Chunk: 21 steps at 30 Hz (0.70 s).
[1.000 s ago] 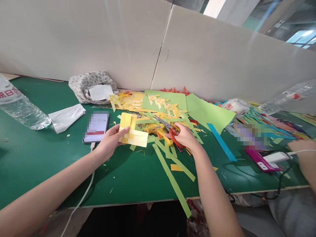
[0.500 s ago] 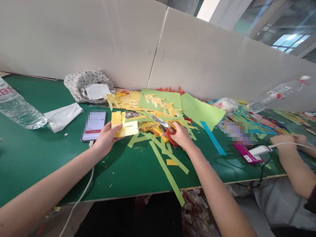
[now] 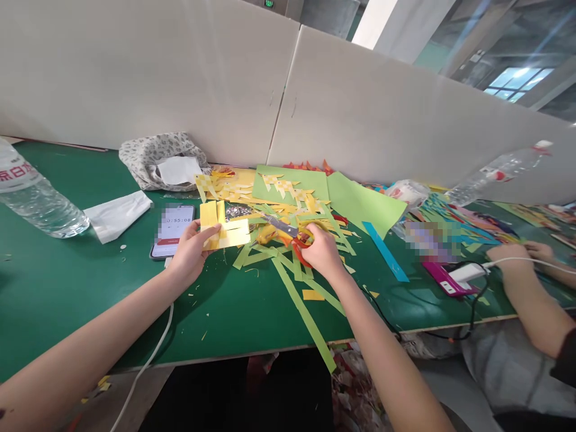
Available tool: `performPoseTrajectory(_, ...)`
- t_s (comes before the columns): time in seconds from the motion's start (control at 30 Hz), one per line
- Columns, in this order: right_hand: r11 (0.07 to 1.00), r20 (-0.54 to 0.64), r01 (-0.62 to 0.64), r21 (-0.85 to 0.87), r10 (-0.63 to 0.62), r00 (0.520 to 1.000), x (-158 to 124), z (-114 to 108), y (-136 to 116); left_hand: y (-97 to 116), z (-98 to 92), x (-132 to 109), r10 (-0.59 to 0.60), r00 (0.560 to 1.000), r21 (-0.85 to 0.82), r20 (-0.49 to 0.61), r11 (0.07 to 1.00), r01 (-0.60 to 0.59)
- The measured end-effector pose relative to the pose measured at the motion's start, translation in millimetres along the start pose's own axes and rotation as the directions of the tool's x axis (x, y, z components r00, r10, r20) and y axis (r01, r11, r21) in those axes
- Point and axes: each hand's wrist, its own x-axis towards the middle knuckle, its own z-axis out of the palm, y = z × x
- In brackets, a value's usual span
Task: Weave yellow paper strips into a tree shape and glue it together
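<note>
My left hand (image 3: 194,245) is closed on a piece of woven yellow paper strips (image 3: 229,234), its thumb flat on the front. My right hand (image 3: 321,247) grips a pair of scissors (image 3: 284,226) with orange-red handles; the blades point left toward the paper but do not touch it. Beneath the scissors lie yellow-handled tools (image 3: 269,233) and loose green strips (image 3: 302,305). Behind them, woven yellow paper fish (image 3: 294,191) rest on a green sheet (image 3: 310,178). A small pile of dark shiny bits (image 3: 237,212) shows just behind the yellow paper.
A phone (image 3: 173,231) with a cable lies left of my left hand. Further left are a white tissue (image 3: 117,216) and a water bottle (image 3: 36,192). A patterned cloth bag (image 3: 155,157) sits against the partition. At right are a blue strip (image 3: 386,252), a magenta power strip (image 3: 443,279) and another person's hands (image 3: 513,255).
My right hand has moved slightly left with the scissors, and their blades now look closer together. The yellow paper in my left hand has barely shifted.
</note>
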Motion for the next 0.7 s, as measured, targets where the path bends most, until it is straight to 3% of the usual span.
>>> performPoseTrajectory(0.07,0.998,-0.159,-0.060,0.033,0.064,0.985,5,-5,9,0,-0.2,0,0.007,1.000,0.003,-0.001,1.000,-0.007)
performPoseTrajectory(0.17,0.979,-0.385,-0.203,0.023,0.196,0.902,17,-10,31,-2,0.9,-1,-0.003,1.000,0.042,0.006,0.999,0.003)
performPoseTrajectory(0.23,0.953,-0.410,-0.297,0.053,0.292,0.864,25,-7,49,-4,1.9,-2,-0.019,0.999,0.085,0.028,0.996,0.017)
performPoseTrajectory(0.37,0.920,-0.347,-0.388,0.059,0.383,0.856,31,4,77,-8,3.8,-4,-0.038,0.993,0.169,0.114,0.985,0.018)
performPoseTrajectory(0.43,0.918,-0.381,-0.390,0.065,0.384,0.841,31,5,79,-11,4.5,-4,-0.050,0.986,0.186,0.162,0.982,0.019)
performPoseTrajectory(0.53,0.953,-0.506,-0.292,0.083,0.292,0.812,30,-7,60,-15,5.6,-3,-0.063,0.976,0.181,0.207,0.983,0.025)
performPoseTrajectory(0.6,0.973,-0.478,-0.198,0.119,0.231,0.847,28,-19,35,-17,6.5,-3,-0.044,0.973,0.165,0.225,0.986,0.006)
performPoseTrajectory(0.67,0.984,-0.279,-0.062,0.167,0.108,0.954,24,-27,7,-18,7.2,-3,-0.009,0.969,0.153,0.247,0.988,-0.030)
performPoseTrajectory(0.7,0.980,-0.162,-0.010,0.201,0.044,0.986,21,-28,-6,-19,7.5,-3,0.005,0.967,0.151,0.255,0.988,-0.045)
